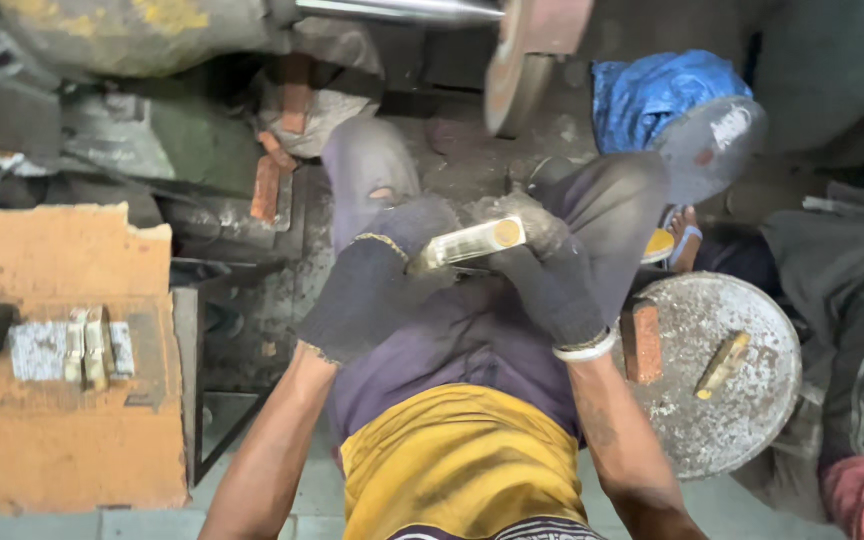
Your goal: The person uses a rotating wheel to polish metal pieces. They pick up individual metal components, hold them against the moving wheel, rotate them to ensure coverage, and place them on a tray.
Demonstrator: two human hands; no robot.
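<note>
Both my hands wear dark knitted gloves and meet over my lap. My left hand (372,285) and my right hand (547,275) grip the two ends of a short brass-coloured metal bar (472,243), which lies nearly level between them with its round end facing right. Below them are my purple trousers and yellow shirt (457,465).
At left an orange block (72,400) carries several small metal pieces (77,350). At right a round grey metal disc (722,385) bears a brick piece (642,342) and a small brass bar (722,365). A grinding wheel (517,70), blue plastic (652,90) and another person's foot (684,235) lie ahead.
</note>
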